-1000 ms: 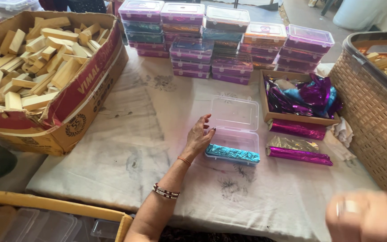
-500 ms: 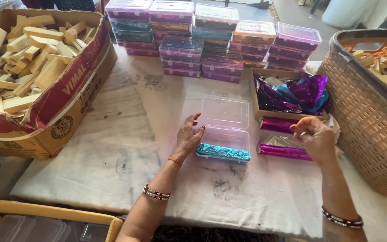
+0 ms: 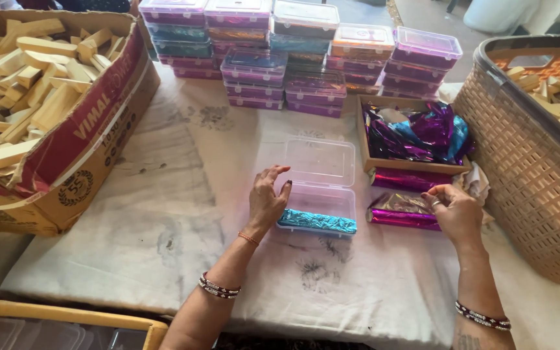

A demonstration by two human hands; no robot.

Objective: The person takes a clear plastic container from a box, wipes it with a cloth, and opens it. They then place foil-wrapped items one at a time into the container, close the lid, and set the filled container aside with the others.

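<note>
The right hand (image 3: 458, 210), out at the near edge a second ago, now reaches the magenta foil bar (image 3: 402, 218), fingers pinching its wrapper, while the left hand (image 3: 267, 201), fingers spread, steadies the open clear box (image 3: 319, 194) mid-bench holding a teal bar (image 3: 317, 221).

this looks like a small packing workshop, likely run by hand rather than by machine. a cloth-covered work table (image 3: 163, 259), stained with marks, carries stacks of lidded plastic boxes (image 3: 293, 58) already filled in several colours. a big cardboard carton (image 3: 79, 149) at one side is heaped with plain wooden blocks (image 3: 27, 84), and a woven plastic basket (image 3: 520, 162) at the other side holds more. a small open box of shiny foil wrappers (image 3: 416, 133) sits within reach. supplies, wrapping and finished stock all share one surface.
</note>
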